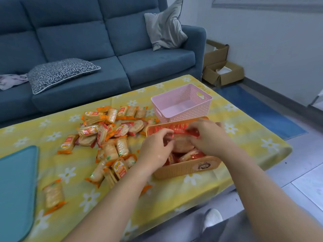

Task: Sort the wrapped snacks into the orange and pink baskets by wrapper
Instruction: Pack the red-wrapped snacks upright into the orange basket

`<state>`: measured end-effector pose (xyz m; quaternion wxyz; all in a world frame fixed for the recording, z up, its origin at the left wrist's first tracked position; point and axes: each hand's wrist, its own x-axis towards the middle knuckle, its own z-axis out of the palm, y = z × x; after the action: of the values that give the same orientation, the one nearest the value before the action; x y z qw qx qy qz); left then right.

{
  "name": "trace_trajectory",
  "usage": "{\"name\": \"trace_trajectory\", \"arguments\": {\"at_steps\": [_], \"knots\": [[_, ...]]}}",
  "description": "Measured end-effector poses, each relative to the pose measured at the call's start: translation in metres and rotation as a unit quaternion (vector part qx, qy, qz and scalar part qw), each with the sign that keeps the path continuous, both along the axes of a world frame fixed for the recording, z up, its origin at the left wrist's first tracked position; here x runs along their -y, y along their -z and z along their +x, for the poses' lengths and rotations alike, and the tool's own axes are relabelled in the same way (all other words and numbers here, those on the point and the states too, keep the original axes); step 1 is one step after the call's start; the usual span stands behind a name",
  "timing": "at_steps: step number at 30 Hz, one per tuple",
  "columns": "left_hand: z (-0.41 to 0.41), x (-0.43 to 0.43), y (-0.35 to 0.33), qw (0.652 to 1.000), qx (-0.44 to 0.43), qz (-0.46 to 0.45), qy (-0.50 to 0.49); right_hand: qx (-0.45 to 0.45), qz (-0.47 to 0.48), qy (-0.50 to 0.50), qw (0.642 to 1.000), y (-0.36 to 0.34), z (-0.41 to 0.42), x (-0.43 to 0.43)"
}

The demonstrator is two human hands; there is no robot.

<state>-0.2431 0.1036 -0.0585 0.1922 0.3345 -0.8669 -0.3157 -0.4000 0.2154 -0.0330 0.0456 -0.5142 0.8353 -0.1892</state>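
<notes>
Head cam: left hand (157,145) and right hand (209,138) both had fingers (165,133) pinched on one red-wrapped round cracker (181,145), over the orange plastic basket (185,168). The pink perforated plastic basket (181,103) sat at its 12 o'clock, orange-wrapped snack pile (108,137) at 9.

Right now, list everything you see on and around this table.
sofa: one, blue, at the back
cushions: two, grey and patterned, on the sofa
tablecloth: one, yellow, flowered, centre
pink basket: one, looks empty, far side
orange basket: one, holding red snacks, near edge
loose snacks: many, mostly orange wrappers, left of the baskets
mat: one, teal, left edge
boxes: two, brown, floor beside sofa
rug: one, blue, floor
left hand: grips a red snack over orange basket
right hand: pinches the same snack
</notes>
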Motion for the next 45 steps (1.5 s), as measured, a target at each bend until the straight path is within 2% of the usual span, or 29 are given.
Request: {"name": "trace_trajectory", "arguments": {"at_steps": [3,5,8,11,13,16,18,19,22,23,26,28,30,32,37,40,42,45], "knots": [[0.006,0.007,-0.007,0.993,-0.092,0.032,-0.059,0.076,-0.127,0.005,0.989,-0.015,-0.002,-0.004],[0.012,0.014,-0.009,0.987,-0.121,0.053,-0.087,0.109,-0.189,0.018,0.976,-0.023,0.004,-0.004],[0.017,0.015,-0.011,0.983,-0.135,0.093,-0.085,0.140,-0.154,0.042,0.977,-0.019,0.015,0.001],[0.017,0.009,-0.012,0.971,-0.138,0.184,-0.062,0.141,-0.088,0.065,0.984,-0.009,0.027,0.006],[0.014,0.005,-0.011,0.961,-0.145,0.230,-0.043,0.119,-0.076,0.078,0.987,-0.004,0.034,0.007],[0.008,0.000,-0.008,0.963,-0.121,0.240,-0.011,0.076,-0.080,0.087,0.990,0.000,0.043,0.011],[0.004,-0.001,-0.005,0.970,-0.094,0.222,0.008,0.067,-0.079,0.083,0.991,0.003,0.046,0.014],[0.003,0.000,-0.005,0.981,-0.075,0.180,0.009,0.066,-0.077,0.084,0.991,0.004,0.046,0.014],[0.009,0.006,-0.006,0.999,0.022,-0.043,-0.018,0.085,-0.098,0.099,0.987,0.004,0.045,0.013],[0.012,0.007,-0.008,0.994,0.064,-0.081,-0.029,0.083,-0.103,0.103,0.986,0.004,0.045,0.013],[0.014,0.001,-0.011,0.969,0.221,-0.094,-0.050,0.078,-0.090,0.091,0.989,0.010,0.051,0.013],[0.009,-0.004,-0.009,0.948,0.280,-0.140,-0.055,0.060,-0.059,0.072,0.994,0.014,0.057,0.015],[0.003,-0.010,-0.009,0.940,0.292,-0.166,-0.056,0.044,-0.019,0.058,0.997,0.014,0.061,0.015],[0.000,-0.010,-0.008,0.947,0.279,-0.148,-0.056,0.063,-0.002,0.054,0.997,0.011,0.059,0.016],[0.007,0.003,-0.006,0.984,0.165,-0.006,-0.064,0.087,0.041,0.048,0.994,0.017,0.050,0.018],[0.011,0.002,-0.005,0.993,0.096,-0.009,-0.073,0.082,0.118,0.019,0.990,0.027,0.047,0.022],[0.012,0.000,-0.006,0.996,0.072,-0.036,-0.035,0.124,0.116,-0.012,0.985,0.020,0.040,0.022],[0.012,-0.003,-0.007,0.984,0.148,-0.092,0.022,0.150,0.059,-0.009,0.987,0.003,0.020,0.014]]}}
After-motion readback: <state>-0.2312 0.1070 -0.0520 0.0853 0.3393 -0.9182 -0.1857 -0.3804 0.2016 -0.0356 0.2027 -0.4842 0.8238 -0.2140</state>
